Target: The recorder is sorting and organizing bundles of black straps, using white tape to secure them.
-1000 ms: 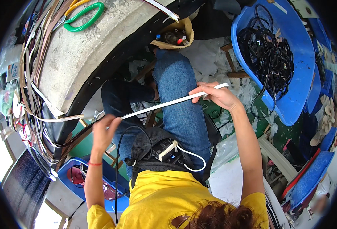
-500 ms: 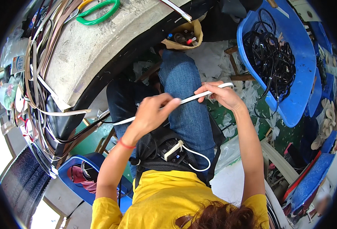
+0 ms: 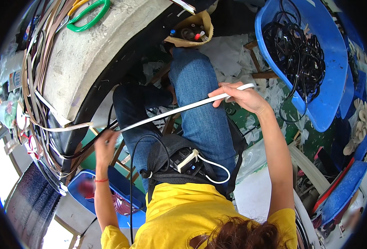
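A long, narrow white strip runs slantwise across my jeans, drawn straight between my two hands. My right hand pinches it near its upper right end, which curls back over the fingers. My left hand is at the lower left end beside the table edge, its fingers curled and somewhat blurred where the strip meets them. Dark strips pass close behind that hand. On my lap sits a black mesh pouch with a small black device and a white cable.
Brown and beige strips hang over the pale worktable, where green-handled scissors lie. A blue basin at right holds tangled black strips. A paper bag stands ahead; a blue bin is lower left.
My left hand has moved down and left along the white strip, from above my lap to near the table edge. The right hand keeps its pinch. A black cable loop now shows by the pouch.
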The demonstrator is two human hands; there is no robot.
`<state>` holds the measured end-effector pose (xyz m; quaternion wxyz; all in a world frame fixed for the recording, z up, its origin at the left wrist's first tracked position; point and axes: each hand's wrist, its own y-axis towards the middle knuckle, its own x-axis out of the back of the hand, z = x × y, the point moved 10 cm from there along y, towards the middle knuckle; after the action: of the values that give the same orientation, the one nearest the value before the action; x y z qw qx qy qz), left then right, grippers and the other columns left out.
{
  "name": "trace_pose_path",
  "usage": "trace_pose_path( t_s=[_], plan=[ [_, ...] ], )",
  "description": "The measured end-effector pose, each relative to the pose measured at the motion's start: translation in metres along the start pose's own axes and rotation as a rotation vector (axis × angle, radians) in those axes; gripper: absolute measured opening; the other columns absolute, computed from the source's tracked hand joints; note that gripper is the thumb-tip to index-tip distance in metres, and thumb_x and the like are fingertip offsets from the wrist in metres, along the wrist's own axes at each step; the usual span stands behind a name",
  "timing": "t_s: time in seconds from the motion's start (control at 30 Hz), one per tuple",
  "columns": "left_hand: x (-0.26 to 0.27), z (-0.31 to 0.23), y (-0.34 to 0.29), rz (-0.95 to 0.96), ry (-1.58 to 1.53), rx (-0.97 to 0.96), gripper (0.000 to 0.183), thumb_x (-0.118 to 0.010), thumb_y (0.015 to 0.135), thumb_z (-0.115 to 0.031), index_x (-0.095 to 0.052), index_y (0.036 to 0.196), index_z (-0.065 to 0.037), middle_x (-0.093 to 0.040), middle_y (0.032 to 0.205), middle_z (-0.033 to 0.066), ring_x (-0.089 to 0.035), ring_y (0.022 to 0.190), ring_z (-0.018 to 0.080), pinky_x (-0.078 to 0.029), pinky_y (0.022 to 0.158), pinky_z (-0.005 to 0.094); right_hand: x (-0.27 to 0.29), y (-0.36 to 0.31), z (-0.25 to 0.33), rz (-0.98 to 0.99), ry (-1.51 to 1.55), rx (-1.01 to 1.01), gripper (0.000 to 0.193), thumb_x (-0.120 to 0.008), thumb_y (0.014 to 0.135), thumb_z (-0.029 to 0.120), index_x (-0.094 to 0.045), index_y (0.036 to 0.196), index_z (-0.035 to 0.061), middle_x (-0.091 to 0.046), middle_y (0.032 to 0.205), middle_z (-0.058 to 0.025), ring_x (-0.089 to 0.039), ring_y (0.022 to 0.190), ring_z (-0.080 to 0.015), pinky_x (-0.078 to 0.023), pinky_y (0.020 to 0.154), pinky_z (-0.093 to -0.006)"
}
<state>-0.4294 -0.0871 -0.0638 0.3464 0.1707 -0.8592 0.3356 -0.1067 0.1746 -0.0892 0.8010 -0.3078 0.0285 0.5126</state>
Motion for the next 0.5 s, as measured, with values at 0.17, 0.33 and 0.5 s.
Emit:
trace_pose_path(
  t_s=[0.17, 0.33, 0.5],
  plan=[
    [0.055, 0.185, -0.028, -0.144, 0.318, 0.14, 0.02, -0.062, 0.086, -0.022, -0.065, 0.093, -0.004, -0.064, 0.076, 0.009, -0.06, 0.067, 0.0175, -0.047, 0.064, 0.0318, -0.01, 0.007, 0.004, 0.042, -0.065, -0.004, 0.039, -0.042, 0.097, 0.029, -0.066, 0.108, 0.0004, -0.067, 0.083, -0.0045, -0.053, 0.086, -0.0104, -0.035, 0.065, -0.0241],
    [-0.038, -0.113, 0.016, -0.135, 0.181, -0.322, 0.018, -0.06, 0.086, -0.016, -0.065, 0.096, -0.003, -0.064, 0.098, 0.0171, -0.062, 0.088, 0.0328, -0.049, 0.078, 0.0382, -0.006, 0.0, -0.002, -0.014, -0.076, -0.021, 0.038, -0.044, 0.096, 0.029, -0.067, 0.105, 0.0, -0.067, 0.081, -0.0069, -0.056, 0.081, -0.0116, -0.036, 0.067, -0.0251],
    [-0.123, -0.23, 0.02, 0.398, -0.187, -0.363, 0.026, -0.059, 0.09, -0.025, -0.063, 0.084, 0.0, -0.059, 0.062, 0.0092, -0.057, 0.056, 0.0146, -0.044, 0.053, 0.0278, -0.004, 0.002, -0.002, -0.041, -0.068, -0.041, 0.04, -0.044, 0.096, 0.031, -0.067, 0.106, -0.0004, -0.067, 0.081, -0.0067, -0.056, 0.082, -0.0119, -0.037, 0.07, -0.0252]
  ],
)
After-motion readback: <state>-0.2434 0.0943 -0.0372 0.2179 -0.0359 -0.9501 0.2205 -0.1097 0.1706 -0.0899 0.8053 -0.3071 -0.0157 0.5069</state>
